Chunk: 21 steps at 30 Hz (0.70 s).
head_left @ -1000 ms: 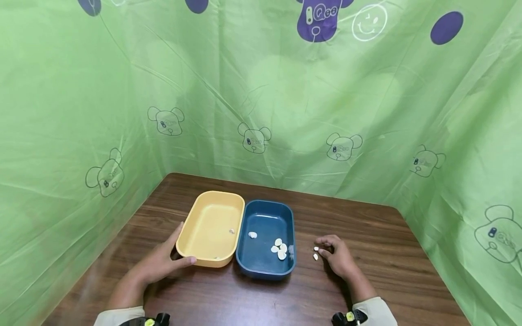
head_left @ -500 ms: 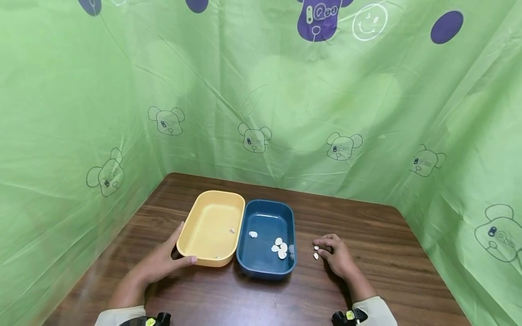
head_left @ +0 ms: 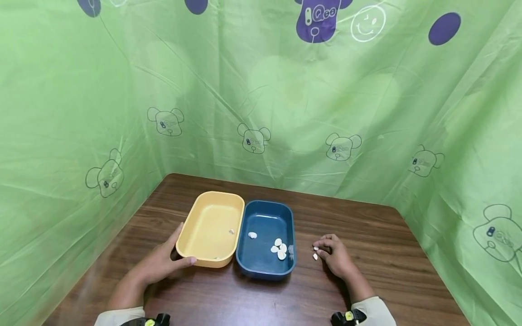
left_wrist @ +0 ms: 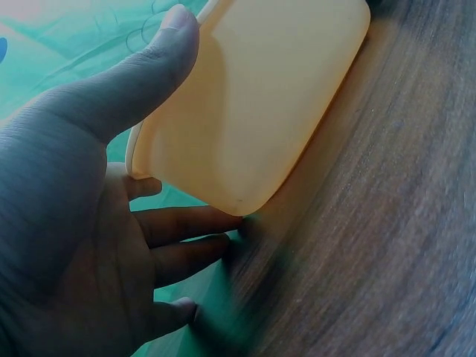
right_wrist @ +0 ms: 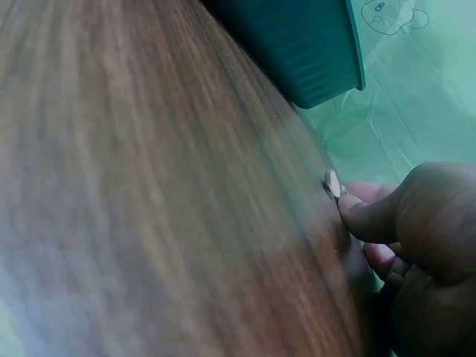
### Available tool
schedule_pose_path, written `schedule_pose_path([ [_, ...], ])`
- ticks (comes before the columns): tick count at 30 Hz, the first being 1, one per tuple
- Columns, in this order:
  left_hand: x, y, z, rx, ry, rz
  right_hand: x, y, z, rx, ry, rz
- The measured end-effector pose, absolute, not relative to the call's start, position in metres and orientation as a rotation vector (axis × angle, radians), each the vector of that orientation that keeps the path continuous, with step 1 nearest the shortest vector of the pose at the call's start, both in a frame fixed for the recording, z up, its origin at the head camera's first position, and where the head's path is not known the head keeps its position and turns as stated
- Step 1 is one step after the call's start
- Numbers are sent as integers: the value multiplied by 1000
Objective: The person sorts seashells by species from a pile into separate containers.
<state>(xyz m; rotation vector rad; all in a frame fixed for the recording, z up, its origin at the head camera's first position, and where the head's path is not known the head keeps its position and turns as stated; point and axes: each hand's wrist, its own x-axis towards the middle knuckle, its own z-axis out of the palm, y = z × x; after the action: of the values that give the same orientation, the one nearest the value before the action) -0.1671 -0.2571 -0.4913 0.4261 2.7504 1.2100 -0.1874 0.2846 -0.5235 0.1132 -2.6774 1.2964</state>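
My left hand (head_left: 163, 260) holds the near left corner of a yellow plastic bin (head_left: 212, 219), thumb on the near wall and fingers along the left side. In the left wrist view the thumb (left_wrist: 160, 63) lies against the bin's outer wall. To the right of the bins, my right hand (head_left: 337, 257) pinches a small white shell-like piece (head_left: 316, 248) between thumb and fingers, low at the tabletop. A second white piece (head_left: 315, 256) lies just nearer to me; in the right wrist view this loose piece (right_wrist: 332, 183) appears right by the fingertips.
Beside the yellow bin stands a dark blue bin (head_left: 265, 222), with several white pieces (head_left: 281, 248) inside. A small piece (head_left: 231, 231) lies in the yellow bin. The wooden table (head_left: 367, 222) is enclosed by a green printed curtain (head_left: 285, 90).
My right thumb and fingers have drawn together on the small white shell-like piece. The left hand and both bins have stayed in place.
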Motion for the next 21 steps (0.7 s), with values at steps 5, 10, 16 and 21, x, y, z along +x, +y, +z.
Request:
schedule_pose_path([
  [5, -167, -258, -491, 422, 2755, 1195, -188, 285, -525, 135, -2669, 1266],
  [10, -166, -257, -491, 427, 2755, 1201, -188, 285, -527, 139, -2673, 1225],
  [16, -166, -257, -491, 426, 2754, 1205, -187, 285, -528, 151, -2662, 1218],
  [21, -167, -257, -493, 440, 2764, 1210, -185, 286, -526, 160, -2653, 1217],
])
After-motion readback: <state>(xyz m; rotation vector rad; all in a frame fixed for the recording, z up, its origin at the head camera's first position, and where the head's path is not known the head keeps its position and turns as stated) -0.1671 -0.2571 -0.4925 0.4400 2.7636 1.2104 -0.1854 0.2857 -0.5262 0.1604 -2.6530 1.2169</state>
